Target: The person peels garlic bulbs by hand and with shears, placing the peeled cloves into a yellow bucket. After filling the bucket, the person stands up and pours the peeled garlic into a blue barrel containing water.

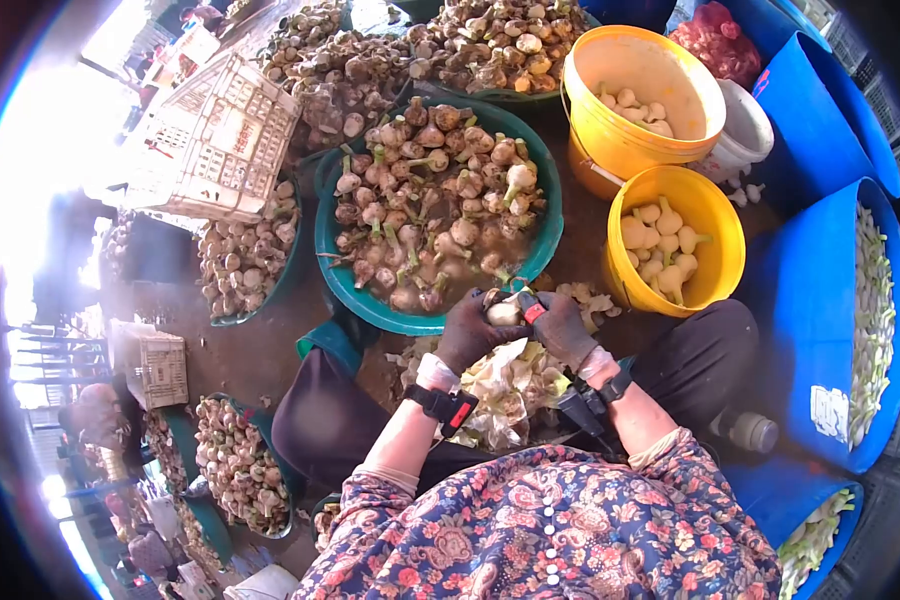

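Note:
My left hand (468,332), in a dark glove, is closed round a pale garlic bulb (504,313) above my lap. Right beside it my gloved right hand (564,330) is closed on a small black-and-red tool (534,308) that meets the bulb; no blade can be made out. Just beyond both hands stands a green tub (327,262) of dirty, unpeeled garlic bulbs (440,190) with some murky water in it. Below the hands, a heap of peeled-off garlic skins (515,385) lies between my legs.
A yellow bucket (735,262) with cleaned bulbs stands to the right, another yellow bucket (705,145) behind it. Blue barrels (805,330) with green stalks line the right edge. White crates (220,130) and more garlic tubs (290,470) stand left. A bottle (753,432) lies near my right knee.

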`<state>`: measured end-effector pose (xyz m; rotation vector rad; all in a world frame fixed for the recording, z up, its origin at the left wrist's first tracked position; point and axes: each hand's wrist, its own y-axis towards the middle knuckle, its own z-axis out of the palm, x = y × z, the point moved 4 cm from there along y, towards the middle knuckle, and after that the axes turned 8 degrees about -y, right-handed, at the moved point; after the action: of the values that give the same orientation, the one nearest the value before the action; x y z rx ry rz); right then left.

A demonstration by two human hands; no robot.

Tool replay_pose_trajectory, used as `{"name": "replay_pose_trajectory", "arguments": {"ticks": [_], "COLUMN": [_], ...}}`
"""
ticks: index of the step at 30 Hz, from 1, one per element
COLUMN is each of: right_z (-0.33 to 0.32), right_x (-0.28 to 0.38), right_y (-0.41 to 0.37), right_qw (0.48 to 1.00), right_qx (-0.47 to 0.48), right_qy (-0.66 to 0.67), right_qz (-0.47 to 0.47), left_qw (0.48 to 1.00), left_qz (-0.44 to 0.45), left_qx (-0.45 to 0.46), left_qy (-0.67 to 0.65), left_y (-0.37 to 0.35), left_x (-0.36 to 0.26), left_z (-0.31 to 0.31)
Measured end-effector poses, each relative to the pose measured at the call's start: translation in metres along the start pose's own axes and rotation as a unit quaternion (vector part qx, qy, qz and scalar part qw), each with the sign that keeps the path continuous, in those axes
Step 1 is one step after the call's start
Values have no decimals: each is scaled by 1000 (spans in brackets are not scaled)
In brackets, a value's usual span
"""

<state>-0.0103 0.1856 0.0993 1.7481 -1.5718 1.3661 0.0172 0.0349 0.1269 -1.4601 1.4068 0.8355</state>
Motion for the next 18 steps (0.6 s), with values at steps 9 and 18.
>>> {"name": "replay_pose_trajectory", "arguments": {"ticks": [9, 18], "right_z": [14, 4], "right_x": [10, -23], "right_y": [-27, -14], "right_qw": [870, 979], "right_qx": [167, 167], "right_qy": [418, -25], "right_qz": [201, 113], "left_qw": [974, 997], "left_qz": [-32, -18], "left_qx": [-39, 24], "left_qy": [-221, 67], "left_y": [-20, -26], "left_x": [-5, -2], "left_z": [21, 5]}}
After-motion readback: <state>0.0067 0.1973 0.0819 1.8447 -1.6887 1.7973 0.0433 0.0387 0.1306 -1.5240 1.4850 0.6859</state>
